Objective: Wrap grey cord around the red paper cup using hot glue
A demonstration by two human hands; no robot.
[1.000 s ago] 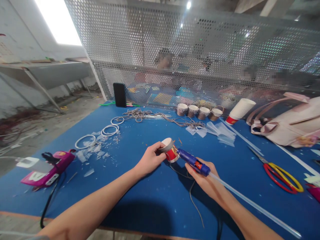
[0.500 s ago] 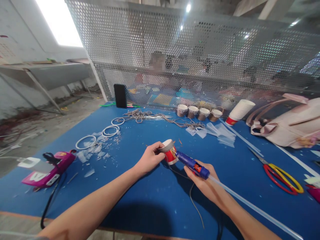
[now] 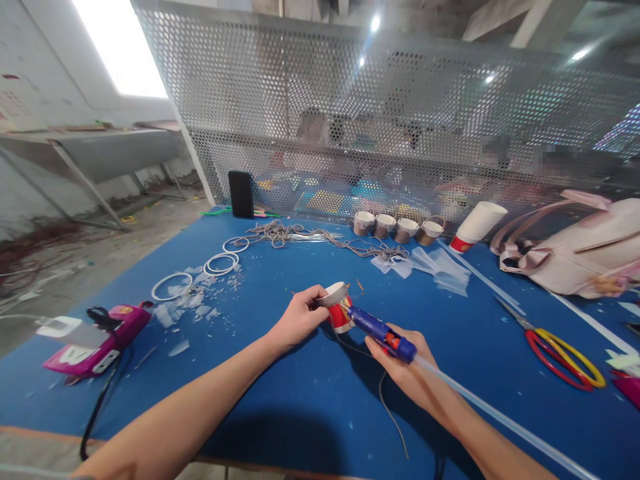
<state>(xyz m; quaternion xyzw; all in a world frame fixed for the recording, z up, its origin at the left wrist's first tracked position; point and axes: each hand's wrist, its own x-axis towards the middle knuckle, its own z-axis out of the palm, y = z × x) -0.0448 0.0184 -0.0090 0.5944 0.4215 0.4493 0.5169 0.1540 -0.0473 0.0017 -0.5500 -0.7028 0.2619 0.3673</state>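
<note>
My left hand (image 3: 299,320) grips a short red and white paper cup (image 3: 338,308) above the blue table (image 3: 280,400), with the cup's brown-wrapped rim tilted up. My right hand (image 3: 407,363) holds a blue hot glue gun (image 3: 383,332), its nozzle touching the cup's right side. A long clear glue stick (image 3: 500,420) trails from the gun's back toward the lower right. A thin cord (image 3: 387,407) runs over the table below the hands.
Scissors with red and yellow handles (image 3: 560,350) lie at right, near a pink bag (image 3: 580,257). Several wrapped cups (image 3: 397,227), a white cup stack (image 3: 477,225), tangled cord (image 3: 285,233), white rings (image 3: 220,261), a phone (image 3: 241,193) and a pink glue gun (image 3: 97,337) lie around. People sit behind the perforated screen (image 3: 350,113).
Both hands with the cup and the glue gun have shifted slightly down and left in view; the nozzle stays against the cup.
</note>
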